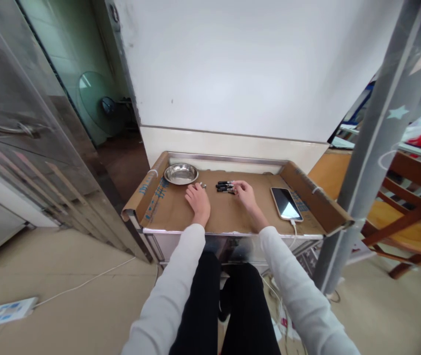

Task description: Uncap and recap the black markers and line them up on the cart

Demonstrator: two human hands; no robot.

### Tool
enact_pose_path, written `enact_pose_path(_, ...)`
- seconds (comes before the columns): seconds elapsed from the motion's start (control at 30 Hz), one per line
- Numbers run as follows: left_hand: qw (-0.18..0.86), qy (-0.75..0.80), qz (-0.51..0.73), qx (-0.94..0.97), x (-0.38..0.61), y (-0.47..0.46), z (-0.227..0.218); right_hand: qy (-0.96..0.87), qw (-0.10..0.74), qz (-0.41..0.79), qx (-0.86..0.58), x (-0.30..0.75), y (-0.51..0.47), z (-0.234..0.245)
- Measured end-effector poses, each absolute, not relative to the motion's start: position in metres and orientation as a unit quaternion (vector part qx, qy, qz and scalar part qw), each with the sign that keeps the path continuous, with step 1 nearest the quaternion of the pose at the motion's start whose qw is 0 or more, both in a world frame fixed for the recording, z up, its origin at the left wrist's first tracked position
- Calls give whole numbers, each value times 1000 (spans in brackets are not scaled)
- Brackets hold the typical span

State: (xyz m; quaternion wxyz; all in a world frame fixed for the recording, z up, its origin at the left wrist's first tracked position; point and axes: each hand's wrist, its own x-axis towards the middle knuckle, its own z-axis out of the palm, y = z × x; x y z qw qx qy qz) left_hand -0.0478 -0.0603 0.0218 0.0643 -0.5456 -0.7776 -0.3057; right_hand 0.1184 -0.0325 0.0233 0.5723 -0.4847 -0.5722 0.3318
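My left hand [197,199] rests on the cardboard-covered table [180,212] with its fingers curled around a small metal-tipped item [203,186] that I cannot make out well. My right hand [244,192] lies to the right of it, fingertips touching a small cluster of black cylindrical pieces [224,187], which look like batteries. A shiny steel bowl [180,173] stands at the back left, just beyond my left hand, and looks empty.
A smartphone [286,203] with a lit screen lies on the table's right side, a white cable running from it over the front edge. Raised cardboard flaps line both sides. A grey pole [365,162] and wooden chair [410,217] stand right; a power strip [3,312] lies on the floor.
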Motion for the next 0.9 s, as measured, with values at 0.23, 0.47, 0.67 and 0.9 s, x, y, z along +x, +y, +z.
enact_pose_path(0.23, 59, -768, -297, -565, -49, -63, 24, -579, 559, 315, -504, 119, -36, 32)
enact_pose_path(0.47, 15, -570, -317, -758, -49, -64, 29, -526, 535, 425, -507, 101, -35, 47)
enact_pose_path(0.67, -15, -483, -345, -805, -49, -72, 36, -586, 497, 463, -441, 90, -37, 47)
enact_pose_path(0.9, -39, -445, -507, -737, -53, -75, 38, -457, 568, 555, -400, 98, -45, 45)
